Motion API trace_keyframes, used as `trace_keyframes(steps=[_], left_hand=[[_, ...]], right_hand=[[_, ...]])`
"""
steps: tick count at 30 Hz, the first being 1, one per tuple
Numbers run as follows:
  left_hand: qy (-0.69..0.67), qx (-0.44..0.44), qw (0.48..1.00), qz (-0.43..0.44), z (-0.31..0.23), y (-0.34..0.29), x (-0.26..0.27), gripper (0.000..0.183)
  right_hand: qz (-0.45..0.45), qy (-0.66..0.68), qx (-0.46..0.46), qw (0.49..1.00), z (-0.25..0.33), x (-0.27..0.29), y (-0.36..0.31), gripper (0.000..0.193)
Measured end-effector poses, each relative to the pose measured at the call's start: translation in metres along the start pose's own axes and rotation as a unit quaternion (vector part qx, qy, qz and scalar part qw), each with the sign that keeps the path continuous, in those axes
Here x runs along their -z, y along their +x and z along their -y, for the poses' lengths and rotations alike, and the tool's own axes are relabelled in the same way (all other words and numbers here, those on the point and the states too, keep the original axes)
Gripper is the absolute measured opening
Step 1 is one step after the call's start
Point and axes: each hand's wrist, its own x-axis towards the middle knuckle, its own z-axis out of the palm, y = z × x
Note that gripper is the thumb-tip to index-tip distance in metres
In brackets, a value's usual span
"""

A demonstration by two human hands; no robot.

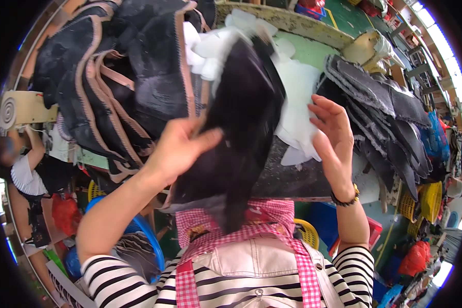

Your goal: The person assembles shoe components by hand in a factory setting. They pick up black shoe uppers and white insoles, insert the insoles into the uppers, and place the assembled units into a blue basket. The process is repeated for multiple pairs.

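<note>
A floppy black sheet piece, smeared by motion, hangs upright in front of me. My left hand grips its left edge, with the thumb lying over the face of it. To the right of the piece, my right hand is raised with fingers apart, holding nothing. Thin white sheets lie on the table beyond that hand. A heap of black pieces with tan zigzag-cut edging rises at the left, close to my left forearm.
Dark grey, frayed-edged sheets are stacked at the right of the worktable. A blue basket with dark cut pieces stands low at left. Another person is at the far left. Yellow baskets and a red bag lie at right.
</note>
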Motion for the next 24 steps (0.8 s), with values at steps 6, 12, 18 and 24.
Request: trace_keyframes(steps=[6,12,18,24], left_hand=[[-0.414,-0.015,0.904,-0.102,0.000,-0.003,-0.029,0.032],[-0.363,0.053,0.925,-0.099,0.087,-0.023,-0.095,0.037],[-0.315,0.147,0.937,-0.035,0.103,-0.029,-0.072,0.059],[0.204,0.015,0.965,-0.163,0.085,-0.055,-0.030,0.042]], right_hand=[[0.331,-0.180,-0.073,0.924,0.031,-0.006,0.015,0.045],[0.311,-0.667,0.143,0.662,0.052,0.014,0.083,0.040],[0.260,-0.456,0.176,0.833,-0.053,-0.013,-0.058,0.075],[0.279,-0.453,0.173,0.829,-0.044,-0.033,-0.063,0.079]])
